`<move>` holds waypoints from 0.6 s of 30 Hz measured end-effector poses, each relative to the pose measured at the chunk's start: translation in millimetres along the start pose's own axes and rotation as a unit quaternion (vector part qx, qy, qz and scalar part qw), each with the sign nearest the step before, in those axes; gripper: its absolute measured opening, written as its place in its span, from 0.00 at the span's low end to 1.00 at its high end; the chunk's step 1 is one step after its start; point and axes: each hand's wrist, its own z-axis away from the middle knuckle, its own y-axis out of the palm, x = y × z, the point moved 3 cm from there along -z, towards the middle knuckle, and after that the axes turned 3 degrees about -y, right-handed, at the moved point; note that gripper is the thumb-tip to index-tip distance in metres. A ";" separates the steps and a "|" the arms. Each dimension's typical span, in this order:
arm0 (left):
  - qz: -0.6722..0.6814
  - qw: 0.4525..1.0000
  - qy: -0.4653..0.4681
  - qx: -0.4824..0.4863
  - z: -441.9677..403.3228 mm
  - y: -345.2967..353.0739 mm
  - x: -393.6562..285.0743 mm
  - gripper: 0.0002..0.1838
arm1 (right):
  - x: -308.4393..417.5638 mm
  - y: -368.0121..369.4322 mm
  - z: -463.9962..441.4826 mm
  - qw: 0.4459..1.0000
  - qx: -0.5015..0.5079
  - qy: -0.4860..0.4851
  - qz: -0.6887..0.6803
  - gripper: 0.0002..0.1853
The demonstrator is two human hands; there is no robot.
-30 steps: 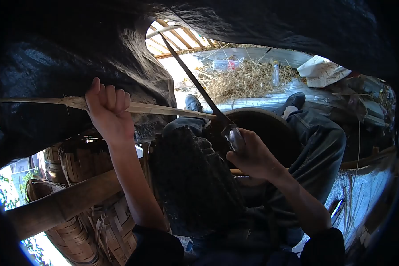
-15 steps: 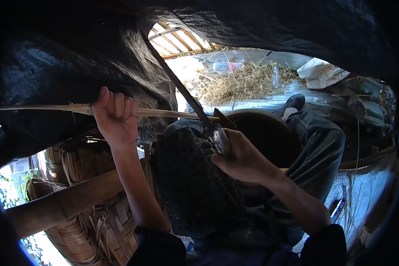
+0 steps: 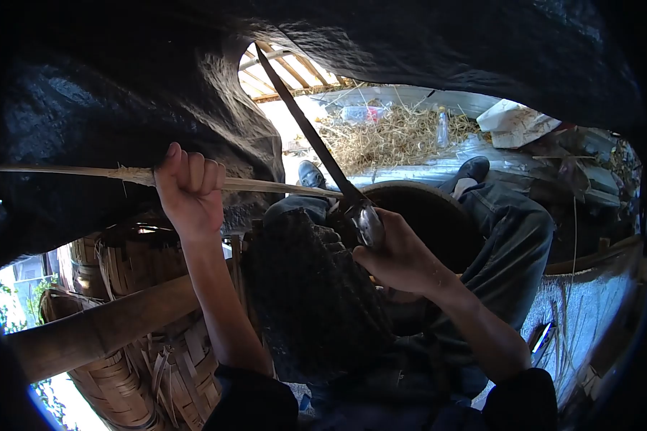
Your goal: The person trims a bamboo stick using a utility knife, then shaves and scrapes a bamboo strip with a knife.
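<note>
My left hand (image 3: 192, 188) is closed in a fist around a long pale strip (image 3: 269, 186), which looks like split bamboo and runs on to the left edge. In my right hand (image 3: 402, 251) is the metallic handle of a long dark blade (image 3: 305, 126). The blade slants up and to the left, its tip near the bright opening. Close to the handle, the strip's right end meets the lower part of the blade; whether they touch I cannot tell. A thick dark pad (image 3: 313, 302) covers my lap below the strip.
A round dark container (image 3: 417, 190) stands between my legs. Beyond lie straw (image 3: 381, 140), a clear bottle (image 3: 442, 128) and a white sack (image 3: 517, 123). Woven baskets (image 3: 115, 388) and a thick bamboo pole (image 3: 108, 327) are at the lower left. Dark sheeting (image 3: 122, 93) hangs around.
Over the last second my right hand swung the blade left and toward me, then partly back to the right. My left hand shifted slightly right and down, still holding the strip.
</note>
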 end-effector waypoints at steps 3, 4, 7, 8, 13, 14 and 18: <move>-0.003 1.000 -0.004 0.007 2.2 5.0 3.6 0.25 | -35.7 21.0 2.9 0.981 0.082 0.114 -0.133 0.07; 0.002 1.000 -0.005 0.014 3.2 5.9 5.3 0.25 | -52.3 31.5 3.9 0.954 0.114 0.180 -0.209 0.06; -0.005 1.000 0.010 0.007 2.8 -0.2 0.7 0.24 | -65.3 21.5 -10.2 0.953 0.086 0.257 -0.136 0.05; -0.003 1.000 0.007 0.016 4.0 0.5 0.5 0.24 | -56.5 14.2 -11.6 0.956 0.100 0.257 -0.099 0.05; -0.006 1.000 0.000 0.017 3.0 -1.8 3.1 0.24 | -6.4 9.4 -2.2 0.989 0.080 0.109 -0.065 0.06; -0.007 1.000 0.000 0.014 3.4 -1.4 3.2 0.24 | -3.8 14.9 0.8 0.987 0.087 0.097 -0.097 0.06; 0.008 0.998 -0.010 -0.067 2.2 4.9 3.3 0.24 | -67.6 44.9 6.5 0.967 0.059 0.200 -0.146 0.05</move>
